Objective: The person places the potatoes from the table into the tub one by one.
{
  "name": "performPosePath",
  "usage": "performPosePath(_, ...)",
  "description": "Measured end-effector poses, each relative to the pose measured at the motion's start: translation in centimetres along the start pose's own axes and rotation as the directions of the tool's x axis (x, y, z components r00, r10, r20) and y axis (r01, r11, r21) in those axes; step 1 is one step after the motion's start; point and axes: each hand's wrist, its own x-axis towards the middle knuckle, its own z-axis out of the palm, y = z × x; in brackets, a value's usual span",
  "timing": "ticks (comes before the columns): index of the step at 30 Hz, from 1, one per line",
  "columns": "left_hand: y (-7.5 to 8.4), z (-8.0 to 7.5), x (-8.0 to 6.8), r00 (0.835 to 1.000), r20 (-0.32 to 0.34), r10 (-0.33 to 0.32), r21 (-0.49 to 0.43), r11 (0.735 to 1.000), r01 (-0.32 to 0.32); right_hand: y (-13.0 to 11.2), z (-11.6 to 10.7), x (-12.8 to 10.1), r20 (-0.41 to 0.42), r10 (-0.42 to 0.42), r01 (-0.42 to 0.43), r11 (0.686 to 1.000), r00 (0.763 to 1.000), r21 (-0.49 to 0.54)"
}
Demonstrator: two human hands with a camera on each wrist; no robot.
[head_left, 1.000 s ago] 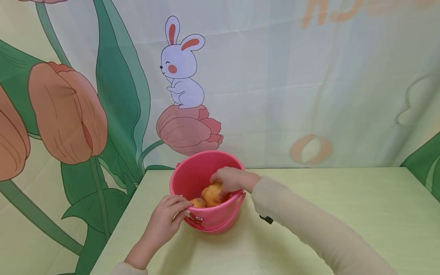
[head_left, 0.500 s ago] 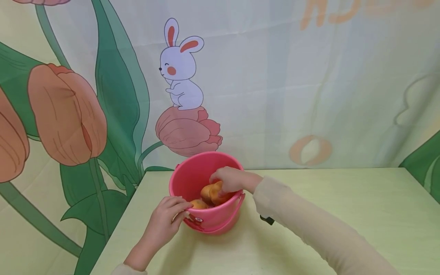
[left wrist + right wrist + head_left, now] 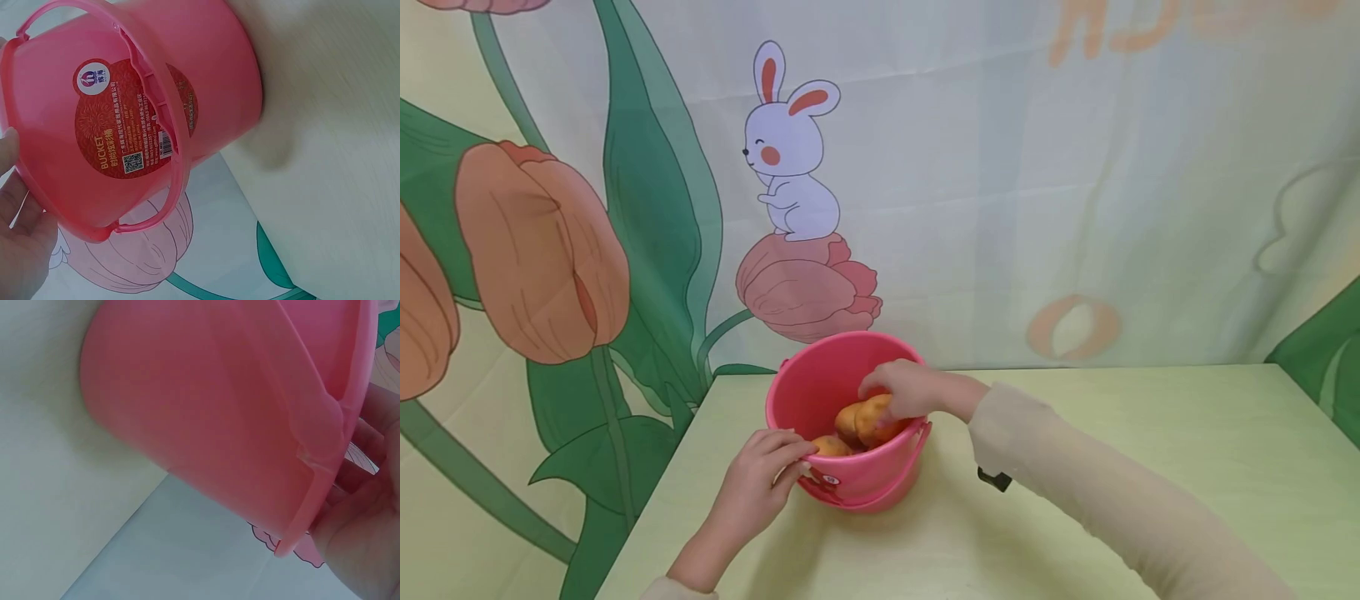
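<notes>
A pink plastic bucket [image 3: 842, 417] stands upright on the pale green table [image 3: 1112, 467], near its back left corner, in front of a printed curtain [image 3: 1037, 167] with a rabbit [image 3: 790, 158] sitting on a tulip. The bucket's handle [image 3: 880, 498] is folded down along the near side of the wall.

The right hand [image 3: 904, 390] reaches over the right part of the rim and down into the bucket. Its fingers are curled over a yellow-brown potato [image 3: 872, 421] — it looks like a grip from above, the thumb is hidden, so I cannot tell how firm it is. The potato lies inside the bucket, toward the right wall, directly under this hand; its long axis runs roughly left to right and tilts a little up toward the hand. A second potato [image 3: 831, 446] lies lower, at the near left side of the inside, just behind the rim.

The left hand [image 3: 760, 483] is at the near left outside of the bucket. Its fingers bend around the rim and the wall, and in the left wrist view the fingertips [image 3: 9, 147] touch the pink wall beside the red round label [image 3: 128, 119] — so this hand holds the bucket steady. It is the nearer hand to the second potato, but it does not touch it.

In the right wrist view only the outer wall of the bucket [image 3: 206, 419] and part of the palm [image 3: 362, 550] can be seen; the potato is hidden there.
</notes>
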Motion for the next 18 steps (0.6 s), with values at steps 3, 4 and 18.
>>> performPosePath(3,0.0,0.0,0.0,1.000,0.001,0.000,0.003,1.000,0.000,0.0,-0.2,-0.4,-0.001,-0.008,0.008,1.000,1.000,0.010)
performPosePath(4,0.0,0.0,0.0,1.000,0.001,0.000,0.004,1.000,0.000,0.0,-0.2,-0.4,-0.001,-0.009,0.009,1.000,1.000,0.016)
performPosePath(18,0.0,0.0,0.0,0.999,0.028,-0.019,0.014,1.000,0.018,0.6,-1.0,-2.1,-0.067,-0.101,0.104,0.994,0.993,0.041)
